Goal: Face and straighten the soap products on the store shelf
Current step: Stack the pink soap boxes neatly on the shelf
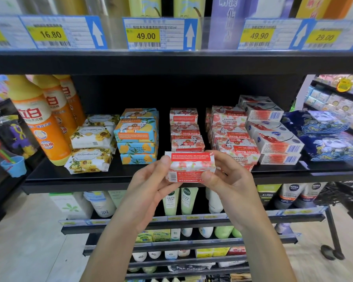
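Paper-wrapped red soap bar (190,166) held in front of shelf (69,178) edge, ends pinched by left hand (151,181) and right hand (230,180). Likely light, rigid block, slick crinkly wrap; grip short ends. Red stack (184,131) behind.

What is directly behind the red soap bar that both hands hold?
Behind the held soap bar stands a column of red goat soap bars on the black shelf. Its upper bars show; the held bar covers its bottom, which cannot be seen.
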A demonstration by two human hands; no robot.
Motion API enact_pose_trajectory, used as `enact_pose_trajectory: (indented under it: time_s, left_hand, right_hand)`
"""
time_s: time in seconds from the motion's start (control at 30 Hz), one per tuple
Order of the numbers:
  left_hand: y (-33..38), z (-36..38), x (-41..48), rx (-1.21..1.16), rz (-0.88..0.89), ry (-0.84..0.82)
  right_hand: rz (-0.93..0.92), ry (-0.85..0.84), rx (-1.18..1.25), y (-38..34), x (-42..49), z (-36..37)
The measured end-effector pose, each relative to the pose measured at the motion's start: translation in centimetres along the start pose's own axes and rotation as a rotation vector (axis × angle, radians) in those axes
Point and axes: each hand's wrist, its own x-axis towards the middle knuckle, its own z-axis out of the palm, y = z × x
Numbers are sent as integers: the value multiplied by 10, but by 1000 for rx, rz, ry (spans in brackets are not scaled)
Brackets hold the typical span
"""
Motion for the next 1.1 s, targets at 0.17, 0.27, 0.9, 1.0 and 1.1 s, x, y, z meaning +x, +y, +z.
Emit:
enact_pose_trajectory:
  time_s: [0.17, 0.27, 0.9, 1.0, 1.1]
  left_hand:
    - [-2, 0, 1, 4, -19, 28]
    - [-4, 1, 1, -16, 3, 33]
    - [-6, -1, -3, -47, 53, -17]
    - [-4, -4, 0, -48, 48, -24]
    - [-1, -4, 2, -61, 13, 32]
  right_hand:
    - [-17, -33, -13, 1, -1, -2]
    - [30, -44, -6, -1, -3, -2]
    - [232, 38, 161, -4, -6, 5]
    - [194, 29, 144, -2, -6, 3]
    - [115, 19, 105, -2, -5, -2]
